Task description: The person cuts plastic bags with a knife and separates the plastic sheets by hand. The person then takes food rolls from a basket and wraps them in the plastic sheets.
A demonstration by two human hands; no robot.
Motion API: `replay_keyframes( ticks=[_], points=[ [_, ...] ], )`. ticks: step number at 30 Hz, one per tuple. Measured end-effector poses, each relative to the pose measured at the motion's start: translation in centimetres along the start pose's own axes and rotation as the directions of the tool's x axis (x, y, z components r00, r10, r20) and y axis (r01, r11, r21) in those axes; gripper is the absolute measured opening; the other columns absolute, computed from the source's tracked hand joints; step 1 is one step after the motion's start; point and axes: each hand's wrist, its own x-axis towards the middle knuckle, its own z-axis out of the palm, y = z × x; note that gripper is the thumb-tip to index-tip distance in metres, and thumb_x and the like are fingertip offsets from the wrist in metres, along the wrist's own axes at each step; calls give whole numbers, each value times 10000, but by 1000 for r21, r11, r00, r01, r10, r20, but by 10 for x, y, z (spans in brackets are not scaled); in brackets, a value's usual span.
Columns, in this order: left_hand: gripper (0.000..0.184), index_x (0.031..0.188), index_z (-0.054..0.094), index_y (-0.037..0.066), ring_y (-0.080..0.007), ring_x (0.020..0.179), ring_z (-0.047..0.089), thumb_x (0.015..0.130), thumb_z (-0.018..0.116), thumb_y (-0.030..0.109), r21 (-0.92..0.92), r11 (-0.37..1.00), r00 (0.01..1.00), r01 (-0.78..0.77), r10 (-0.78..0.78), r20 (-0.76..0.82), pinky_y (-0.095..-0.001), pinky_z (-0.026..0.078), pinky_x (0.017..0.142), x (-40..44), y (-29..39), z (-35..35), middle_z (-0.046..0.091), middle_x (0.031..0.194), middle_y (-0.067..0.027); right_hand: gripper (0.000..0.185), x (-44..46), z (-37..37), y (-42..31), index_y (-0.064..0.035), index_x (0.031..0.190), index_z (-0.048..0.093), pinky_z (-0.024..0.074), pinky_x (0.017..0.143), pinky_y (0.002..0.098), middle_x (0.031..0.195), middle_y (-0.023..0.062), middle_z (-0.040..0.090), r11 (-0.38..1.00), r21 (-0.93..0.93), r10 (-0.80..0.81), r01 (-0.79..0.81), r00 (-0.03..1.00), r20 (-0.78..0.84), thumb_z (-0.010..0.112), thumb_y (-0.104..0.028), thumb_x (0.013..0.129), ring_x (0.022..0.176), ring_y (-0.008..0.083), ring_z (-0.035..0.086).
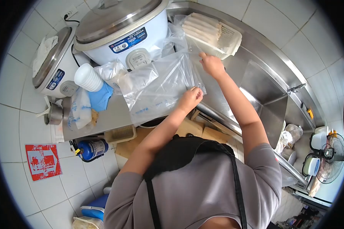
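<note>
A large clear plastic bag is spread over the steel counter, its open-looking edge toward the right. My left hand is closed, pinching the bag's near right corner. Farther back, my right hand is also closed, with thumb and fingers together at the bag's far right edge. Just beyond it stands a white plastic basket holding pale, long wrapped items. A smaller folded clear bag lies on the large bag's left part. The exact contents of that folded bag cannot be made out.
A large rice cooker stands behind the bag, with a second rice cooker to its left. Stacked white cups rest near a blue cloth. A steel sink is at right; a blue fire extinguisher stands below the counter.
</note>
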Motion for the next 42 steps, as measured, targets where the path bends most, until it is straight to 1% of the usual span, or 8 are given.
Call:
replay_keyframes(
  ticks=[10, 16, 21, 25, 29, 32, 38, 42],
  points=[
    [93, 803, 558, 30, -205, 615, 584, 783, 648, 40, 9, 998, 998, -59, 59, -20, -317, 481, 567, -1, 3, -3, 580, 744, -90, 272, 75, -4, 32, -150, 1038, 570, 500, 682, 428, 830, 120, 664, 959, -89, -272, 270, 962, -20, 634, -125, 775, 811, 320, 643],
    [96, 807, 559, 23, -194, 610, 576, 779, 650, 36, 10, 994, 993, -109, 110, -40, -303, 482, 568, 0, -2, 0, 575, 745, -87, 257, 46, -29, 68, -137, 1004, 586, 466, 681, 423, 782, 117, 639, 999, 17, 39, -38, 998, -43, 672, -124, 762, 758, 312, 621],
    [100, 807, 552, 20, -167, 610, 575, 791, 649, 41, -139, 986, 995, -92, 88, -38, -278, 483, 569, -5, 16, -5, 564, 761, -74, 449, -11, -17, 87, -51, 1101, 600, 481, 761, 338, 881, 161, 670, 734, 553, 364, -394, 916, 171, 718, -263, 724, 859, 271, 643],
    [96, 810, 550, 22, -143, 617, 572, 805, 644, 42, -140, 971, 981, -192, 196, 15, -258, 476, 570, -13, 60, -22, 559, 761, -60, 364, -64, 6, 136, 8, 943, 661, 495, 667, 366, 756, 121, 675, 736, 306, 567, -604, 796, 211, 650, -300, 749, 706, 254, 644],
    [123, 800, 565, 25, -108, 625, 541, 817, 657, 105, -175, 982, 929, -66, 124, 347, -249, 453, 579, -32, 83, -48, 553, 751, -34, 340, -84, -4, 135, 17, 898, 660, 483, 621, 384, 707, 142, 662, 414, 536, 804, -736, 571, 163, 594, -296, 783, 646, 258, 638],
    [140, 773, 573, 20, -103, 613, 518, 809, 668, 117, -239, 971, 881, 12, 103, 462, -254, 440, 575, -44, 78, -51, 563, 733, -24, 340, -62, 5, 118, 18, 890, 645, 478, 626, 399, 720, 180, 653, 713, 499, 603, -493, 794, -77, 592, -308, 810, 652, 300, 640],
    [118, 803, 585, 29, -39, 645, 481, 829, 663, 113, -310, 887, 682, 343, -9, 731, -226, 422, 579, -65, 60, -35, 561, 711, 31, 243, 12, 24, -39, -85, 1028, 671, 475, 832, 399, 1039, 119, 630, 906, 404, -199, 125, 969, 147, 632, -184, 809, 979, 327, 596],
    [130, 829, 597, 26, -64, 673, 515, 827, 668, 135, -247, 912, 701, 326, -58, 711, -240, 445, 625, -66, 60, -35, 587, 738, 8, 291, 49, 87, -107, -60, 1058, 659, 468, 866, 405, 1086, 149, 619, 875, 483, -115, 36, 984, 134, 648, -179, 792, 1009, 321, 594]
  ],
)
